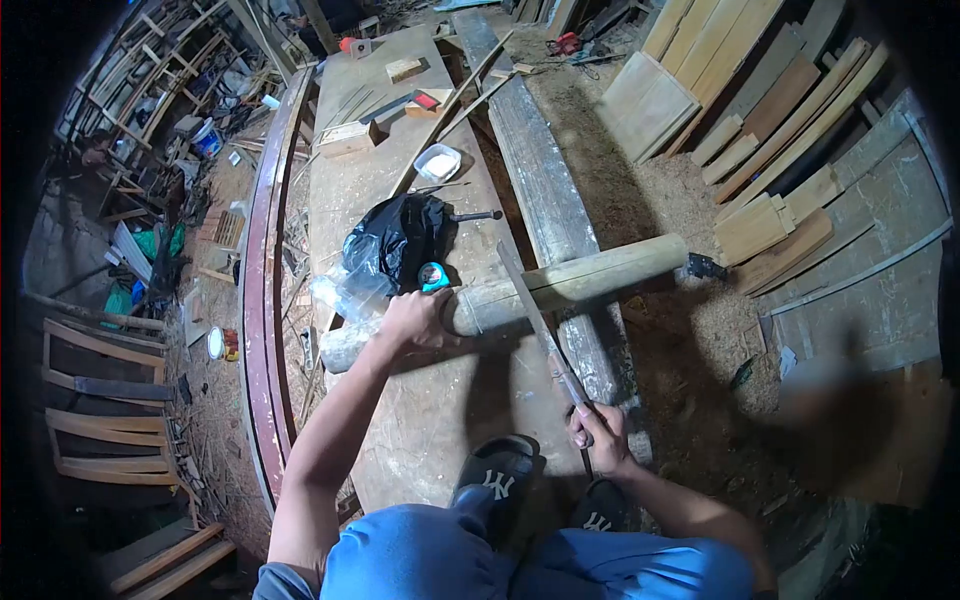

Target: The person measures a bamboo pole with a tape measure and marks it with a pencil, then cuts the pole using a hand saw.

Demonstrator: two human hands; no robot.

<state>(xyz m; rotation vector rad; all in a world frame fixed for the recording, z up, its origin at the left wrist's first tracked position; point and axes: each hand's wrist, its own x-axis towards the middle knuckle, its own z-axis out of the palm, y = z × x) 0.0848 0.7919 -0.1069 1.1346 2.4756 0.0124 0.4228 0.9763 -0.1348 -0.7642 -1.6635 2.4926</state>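
A round wooden log (610,268) lies crosswise over the workbench (410,440) and a long weathered beam (545,190), with a crack along its right part. My left hand (412,320) grips the log from above, left of its middle. In my right hand (600,440) is the handle of a handsaw (528,300), whose long narrow blade slants across the log. Just behind my left hand sits a turquoise tape measure (432,276). A black plastic bag (400,238) lies beyond it, with a dark metal rod (475,216) sticking out to its right.
My sandalled feet (497,470) are close in front of the log. Farther up the bench are a white plastic tub (437,163), a try square (395,108) and wood blocks (348,138). Boards (700,60) lean at the right; chair-like frames (105,440) lie at the left.
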